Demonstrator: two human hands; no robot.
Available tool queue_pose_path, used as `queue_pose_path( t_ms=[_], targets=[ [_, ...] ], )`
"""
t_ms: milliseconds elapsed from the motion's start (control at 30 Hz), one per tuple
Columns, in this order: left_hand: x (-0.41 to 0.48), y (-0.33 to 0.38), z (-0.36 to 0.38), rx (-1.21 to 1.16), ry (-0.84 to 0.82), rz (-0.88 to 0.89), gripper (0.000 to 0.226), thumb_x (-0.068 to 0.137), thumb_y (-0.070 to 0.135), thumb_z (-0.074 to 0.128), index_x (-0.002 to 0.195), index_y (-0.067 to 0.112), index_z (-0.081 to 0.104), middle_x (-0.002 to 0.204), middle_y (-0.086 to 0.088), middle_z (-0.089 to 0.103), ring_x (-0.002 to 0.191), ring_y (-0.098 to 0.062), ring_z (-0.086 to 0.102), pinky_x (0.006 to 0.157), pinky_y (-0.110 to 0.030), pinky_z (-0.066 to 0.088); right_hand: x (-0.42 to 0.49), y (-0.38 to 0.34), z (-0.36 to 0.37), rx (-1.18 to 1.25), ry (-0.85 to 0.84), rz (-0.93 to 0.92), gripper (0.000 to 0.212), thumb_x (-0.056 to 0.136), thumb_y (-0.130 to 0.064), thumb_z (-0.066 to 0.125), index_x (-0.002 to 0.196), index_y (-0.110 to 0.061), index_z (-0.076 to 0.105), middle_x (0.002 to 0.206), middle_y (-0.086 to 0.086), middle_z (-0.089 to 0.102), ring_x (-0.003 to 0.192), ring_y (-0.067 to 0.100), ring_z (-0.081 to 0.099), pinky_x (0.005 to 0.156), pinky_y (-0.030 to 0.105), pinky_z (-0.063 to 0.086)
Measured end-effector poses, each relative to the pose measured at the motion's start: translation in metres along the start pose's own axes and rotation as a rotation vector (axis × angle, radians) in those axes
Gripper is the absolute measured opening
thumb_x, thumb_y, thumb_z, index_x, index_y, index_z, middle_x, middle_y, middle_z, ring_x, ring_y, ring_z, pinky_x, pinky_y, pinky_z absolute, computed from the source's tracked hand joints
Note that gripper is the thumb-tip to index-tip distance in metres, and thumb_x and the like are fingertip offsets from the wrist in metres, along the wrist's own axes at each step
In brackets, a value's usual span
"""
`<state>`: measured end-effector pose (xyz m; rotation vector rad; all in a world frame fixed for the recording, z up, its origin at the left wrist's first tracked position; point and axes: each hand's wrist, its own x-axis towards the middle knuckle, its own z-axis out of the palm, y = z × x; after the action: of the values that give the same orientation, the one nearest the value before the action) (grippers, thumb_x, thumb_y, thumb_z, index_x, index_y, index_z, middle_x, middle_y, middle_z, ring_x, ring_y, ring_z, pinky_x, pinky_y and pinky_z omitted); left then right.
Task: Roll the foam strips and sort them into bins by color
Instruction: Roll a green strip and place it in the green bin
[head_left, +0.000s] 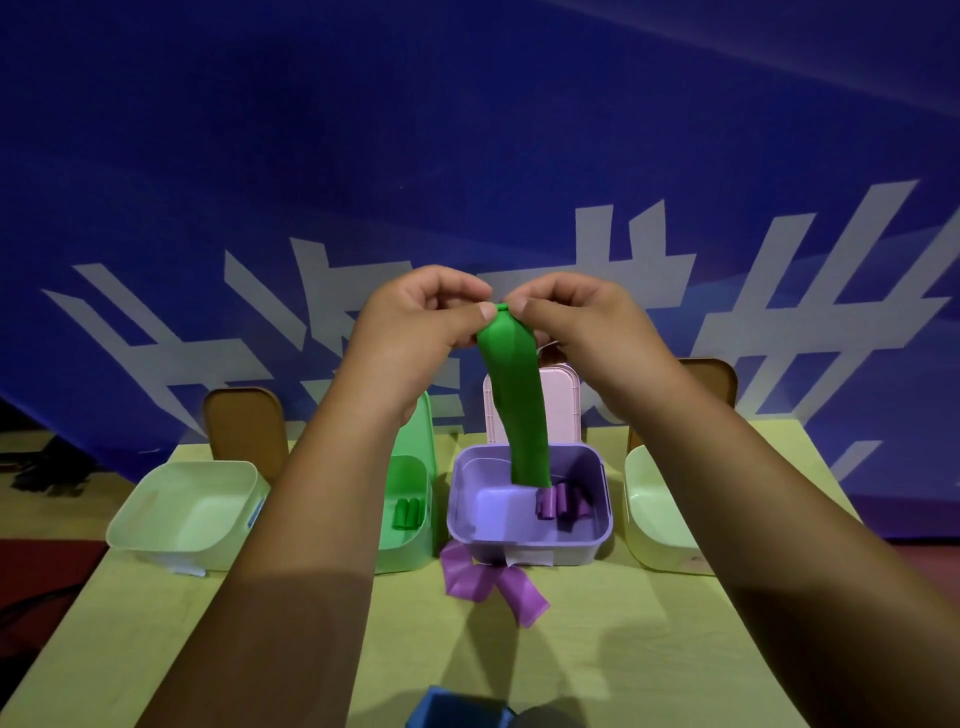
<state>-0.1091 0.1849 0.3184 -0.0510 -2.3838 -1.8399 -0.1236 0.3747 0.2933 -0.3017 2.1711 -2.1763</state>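
**Q:** What are your hands doing?

**A:** Your left hand (415, 322) and right hand (576, 322) are raised close together. Each pinches the top end of one green foam strip (514, 395), which hangs in front of the purple bin (524, 545).

**Q:** How many bins?

**A:** Four, in a row on the table (571, 649):
- a left pale bin (182, 525);
- a green bin (410, 551) holding two green rolls (407, 513);
- the purple bin, holding purple rolls (558, 501) too bunched to count;
- a right pale bin (654, 525).

Loose purple strip (491, 584) lies just before the purple bin.
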Motion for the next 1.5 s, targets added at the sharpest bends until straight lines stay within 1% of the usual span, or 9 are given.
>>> queue_pose_path(
  t_ms=[267,500,733,867,967,1067,1167,1367,1500],
  targets=[
    [0.003,-0.005,0.006,-0.088,0.008,-0.002,0.021,0.091,0.001,0.081,0.105,0.017,0.078,0.094,-0.003,0.079,0.097,-0.024,0.079,0.09,-0.037,0.065,0.003,0.002,0.001,0.102,0.011,0.011,0.012,0.1,-0.006,0.066,0.107,-0.006,0.075,0.073,0.004,0.071,0.067,0.017,0.064,0.065,0.031,0.056],
    [0.006,-0.008,0.004,-0.152,-0.001,0.001,0.024,0.09,-0.003,0.08,0.104,0.017,0.078,0.095,-0.007,0.076,0.094,-0.022,0.077,0.09,-0.035,0.064,0.007,0.006,0.005,0.045,0.039,-0.054,0.011,0.098,-0.017,0.075,0.103,-0.007,0.077,0.088,0.012,0.074,0.08,0.023,0.066,0.081,0.043,0.055],
    [0.005,-0.008,0.002,-0.276,-0.024,-0.044,0.032,0.091,-0.01,0.075,0.112,0.014,0.077,0.097,-0.007,0.076,0.092,-0.019,0.076,0.086,-0.03,0.062,0.013,0.007,0.011,0.021,0.025,-0.089,0.01,0.097,-0.012,0.075,0.101,-0.021,0.077,0.089,0.014,0.068,0.083,0.025,0.064,0.084,0.047,0.056],
    [0.003,-0.008,-0.001,-0.359,-0.033,-0.079,0.034,0.094,-0.009,0.073,0.122,0.011,0.073,0.102,-0.009,0.078,0.098,-0.024,0.078,0.092,-0.034,0.064,0.015,0.006,0.014,0.032,0.004,-0.106,0.015,0.097,-0.008,0.073,0.103,-0.022,0.076,0.089,0.009,0.07,0.081,0.021,0.064,0.079,0.042,0.054],
    [-0.001,-0.007,-0.003,-0.361,-0.043,-0.089,0.033,0.096,-0.006,0.073,0.127,0.004,0.069,0.109,-0.013,0.079,0.104,-0.027,0.078,0.099,-0.039,0.064,0.017,0.006,0.017,0.031,0.005,-0.119,0.017,0.095,-0.012,0.075,0.101,-0.027,0.077,0.093,0.009,0.071,0.084,0.024,0.066,0.083,0.052,0.058],
    [-0.003,-0.008,-0.003,-0.327,-0.018,-0.094,0.027,0.096,-0.001,0.076,0.122,0.003,0.071,0.104,-0.013,0.079,0.1,-0.027,0.079,0.096,-0.038,0.065,0.016,0.007,0.018,0.013,0.006,-0.132,0.017,0.095,-0.012,0.075,0.103,-0.027,0.077,0.094,0.006,0.07,0.085,0.024,0.069,0.087,0.06,0.06],
    [-0.002,-0.01,-0.004,-0.277,0.011,-0.083,0.019,0.097,0.005,0.076,0.116,0.005,0.075,0.11,-0.02,0.08,0.105,-0.034,0.08,0.097,-0.043,0.065,0.015,0.006,0.019,0.005,0.016,-0.131,0.017,0.096,-0.008,0.074,0.104,-0.024,0.075,0.093,0.001,0.071,0.085,0.021,0.07,0.086,0.056,0.062],
    [0.0,-0.01,-0.007,-0.241,0.013,-0.057,0.013,0.099,0.01,0.076,0.112,0.01,0.079,0.109,-0.014,0.081,0.106,-0.033,0.079,0.098,-0.046,0.064,0.017,0.004,0.015,-0.018,0.022,-0.142,0.016,0.097,-0.009,0.074,0.108,-0.02,0.074,0.095,0.005,0.072,0.086,0.018,0.071,0.082,0.043,0.062],
    [0.002,-0.005,-0.006,-0.301,0.024,-0.04,0.012,0.098,0.002,0.075,0.109,0.007,0.077,0.097,-0.009,0.081,0.095,-0.026,0.08,0.087,-0.036,0.064,0.016,0.003,0.018,0.103,0.013,-0.082,0.013,0.098,-0.009,0.074,0.111,-0.011,0.073,0.09,0.007,0.071,0.077,0.012,0.068,0.074,0.034,0.057]
  ],
)
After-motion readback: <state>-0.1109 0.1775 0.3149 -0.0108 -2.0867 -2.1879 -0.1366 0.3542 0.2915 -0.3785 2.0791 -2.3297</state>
